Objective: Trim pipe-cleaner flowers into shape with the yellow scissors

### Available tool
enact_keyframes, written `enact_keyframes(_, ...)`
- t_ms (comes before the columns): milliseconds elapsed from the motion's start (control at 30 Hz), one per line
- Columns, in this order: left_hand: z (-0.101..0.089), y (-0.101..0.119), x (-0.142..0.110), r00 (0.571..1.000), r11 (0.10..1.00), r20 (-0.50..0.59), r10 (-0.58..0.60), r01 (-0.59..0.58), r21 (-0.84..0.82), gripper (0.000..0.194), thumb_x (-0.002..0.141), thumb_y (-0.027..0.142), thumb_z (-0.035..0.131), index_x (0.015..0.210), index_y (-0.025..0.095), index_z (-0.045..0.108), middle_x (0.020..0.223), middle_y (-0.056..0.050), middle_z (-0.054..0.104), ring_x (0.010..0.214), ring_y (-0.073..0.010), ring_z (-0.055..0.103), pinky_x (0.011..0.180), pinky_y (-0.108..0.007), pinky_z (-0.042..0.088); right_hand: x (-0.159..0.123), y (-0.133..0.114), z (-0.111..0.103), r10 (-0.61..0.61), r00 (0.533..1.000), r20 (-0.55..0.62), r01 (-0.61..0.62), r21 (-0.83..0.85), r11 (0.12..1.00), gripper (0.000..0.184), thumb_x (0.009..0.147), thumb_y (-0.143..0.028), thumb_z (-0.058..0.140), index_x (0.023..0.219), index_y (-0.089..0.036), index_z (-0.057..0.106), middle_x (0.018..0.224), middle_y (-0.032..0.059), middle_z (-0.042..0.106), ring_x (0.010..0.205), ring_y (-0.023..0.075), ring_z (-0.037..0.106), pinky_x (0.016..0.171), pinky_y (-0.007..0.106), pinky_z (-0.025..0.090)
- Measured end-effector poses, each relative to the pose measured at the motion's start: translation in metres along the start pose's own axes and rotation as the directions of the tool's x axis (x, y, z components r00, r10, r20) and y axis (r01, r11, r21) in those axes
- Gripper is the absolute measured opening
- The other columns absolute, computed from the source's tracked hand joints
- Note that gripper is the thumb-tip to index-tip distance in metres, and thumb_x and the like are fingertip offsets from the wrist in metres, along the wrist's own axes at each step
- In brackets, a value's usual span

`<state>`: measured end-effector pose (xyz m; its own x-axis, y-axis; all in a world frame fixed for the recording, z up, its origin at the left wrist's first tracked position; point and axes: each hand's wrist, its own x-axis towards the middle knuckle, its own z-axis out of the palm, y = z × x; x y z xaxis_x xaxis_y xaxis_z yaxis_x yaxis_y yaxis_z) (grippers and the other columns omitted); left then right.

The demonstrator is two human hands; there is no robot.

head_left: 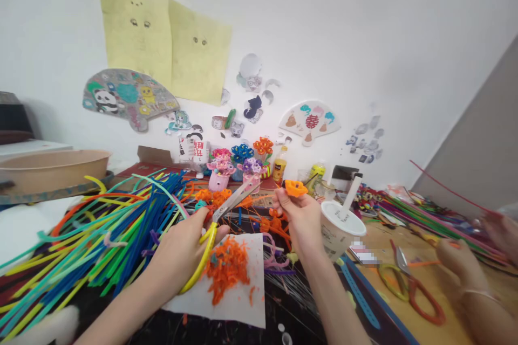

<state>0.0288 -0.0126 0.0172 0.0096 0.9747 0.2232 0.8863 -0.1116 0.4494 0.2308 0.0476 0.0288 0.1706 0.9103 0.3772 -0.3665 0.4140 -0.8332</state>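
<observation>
My left hand (184, 245) grips yellow-handled scissors (220, 213) and my right hand (303, 218) pinches an orange flower (296, 188) near a lidded cup (338, 232), amid fuzzy stems (137, 226) and a paper sheet (257, 261) heaped with orange clippings (226, 269). Behind, a wall fan (298, 118) bears a red double-happiness character (312, 121); I cannot read the labels (279, 166) on the bottles (317, 171).

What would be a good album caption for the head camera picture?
Scissors in the left hand, an orange flower in the right hand, and orange clippings on white paper.
</observation>
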Motion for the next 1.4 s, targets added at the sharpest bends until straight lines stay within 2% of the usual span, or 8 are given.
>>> enact_keyframes(400, 0.011, -0.002, -0.002, 0.992, 0.996, 0.094, 0.084, -0.087, 0.021, 0.028, 0.087, 0.049, 0.035, 0.074, 0.024, 0.038, 0.071, -0.003, 0.06, 0.064, -0.0216, 0.057, 0.056, -0.027, 0.031, -0.008, -0.005, 0.006, -0.008, 1.0, 0.008, 0.007, 0.075, 0.997, 0.026, 0.055, -0.029, 0.084, 0.065, -0.013, 0.066, 0.057, 0.0003, 0.063, 0.043, 0.007, 0.049, 0.042, 0.021, 0.04)
enact_keyframes(567, 0.014, -0.004, -0.001, 0.988, 0.994, 0.109, 0.106, -0.103, -0.033, 0.027, 0.087, 0.048, 0.036, 0.077, 0.024, 0.04, 0.075, -0.003, 0.062, 0.066, -0.0217, 0.058, 0.057, -0.027, 0.032, -0.009, -0.009, 0.008, 0.018, 1.0, -0.011, -0.017, 0.105, 0.994, 0.025, 0.055, -0.029, 0.084, 0.062, -0.012, 0.067, 0.056, 0.0019, 0.063, 0.046, 0.0083, 0.051, 0.04, 0.02, 0.038)
enact_keyframes(767, 0.016, -0.006, 0.0, 0.982, 0.993, 0.145, 0.118, -0.112, -0.048, 0.031, 0.088, 0.052, 0.036, 0.073, 0.025, 0.038, 0.066, 0.0, 0.058, 0.06, -0.0199, 0.056, 0.055, -0.026, 0.03, -0.01, -0.01, 0.008, 0.061, 0.998, 0.005, -0.061, 0.158, 0.986, 0.023, 0.054, -0.026, 0.085, 0.062, -0.013, 0.068, 0.056, 0.0017, 0.063, 0.046, 0.008, 0.051, 0.04, 0.019, 0.038)
enact_keyframes(933, 0.017, -0.007, 0.0, 0.978, 0.989, 0.151, 0.142, -0.134, -0.063, 0.031, 0.088, 0.051, 0.035, 0.072, 0.024, 0.037, 0.065, 0.0, 0.056, 0.06, -0.0195, 0.054, 0.056, -0.026, 0.029, -0.009, -0.009, 0.007, 0.087, 0.996, 0.017, -0.089, 0.203, 0.975, 0.023, 0.052, -0.024, 0.086, 0.062, -0.014, 0.067, 0.059, 0.0011, 0.064, 0.047, 0.0082, 0.053, 0.04, 0.018, 0.038)
enact_keyframes(1400, 0.021, -0.01, 0.002, 0.97, 0.982, 0.162, 0.179, -0.166, -0.092, 0.032, 0.089, 0.05, 0.036, 0.072, 0.024, 0.04, 0.062, 0.001, 0.054, 0.057, -0.0177, 0.053, 0.055, -0.026, 0.032, -0.009, -0.008, 0.007, 0.072, 0.997, 0.041, -0.079, 0.198, 0.977, 0.021, 0.055, -0.025, 0.084, 0.063, -0.016, 0.066, 0.06, 0.0006, 0.063, 0.048, 0.0087, 0.053, 0.04, 0.019, 0.039)
